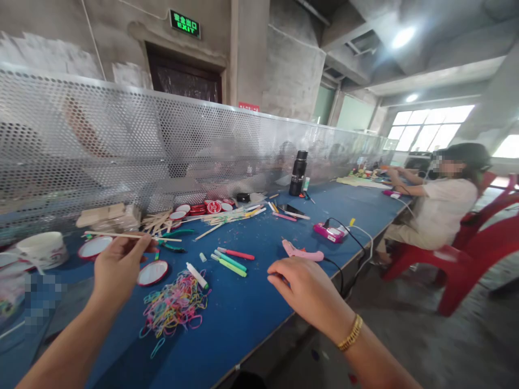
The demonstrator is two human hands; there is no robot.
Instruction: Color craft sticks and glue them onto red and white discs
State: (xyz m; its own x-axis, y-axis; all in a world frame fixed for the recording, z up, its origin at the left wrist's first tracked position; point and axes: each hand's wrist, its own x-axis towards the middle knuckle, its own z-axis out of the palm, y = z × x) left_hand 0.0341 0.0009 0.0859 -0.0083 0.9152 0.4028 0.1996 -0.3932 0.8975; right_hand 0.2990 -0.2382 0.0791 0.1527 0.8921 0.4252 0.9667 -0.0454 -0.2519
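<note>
My left hand [120,266] is closed in a pinch on a thin wooden stick [109,234], held roughly level above the left part of the table. Just below it lie a round red-rimmed lid [153,273] and green-handled pliers [172,248]. My right hand [307,286] is over the table's front edge, its thumb and forefinger slightly apart with nothing seen between them. Right behind that hand sits a pink glue gun [302,252]; whether they touch is unclear. Between my hands are a tangle of coloured rubber bands [174,305] and several marker pens [231,265].
A perforated metal screen [227,156] runs along the back of the blue table [243,313]. Wooden sticks [231,216], a black bottle [299,174], a magenta device [329,232] with cords and a white cup [42,249] stand around. Another person [436,200] sits at the far right.
</note>
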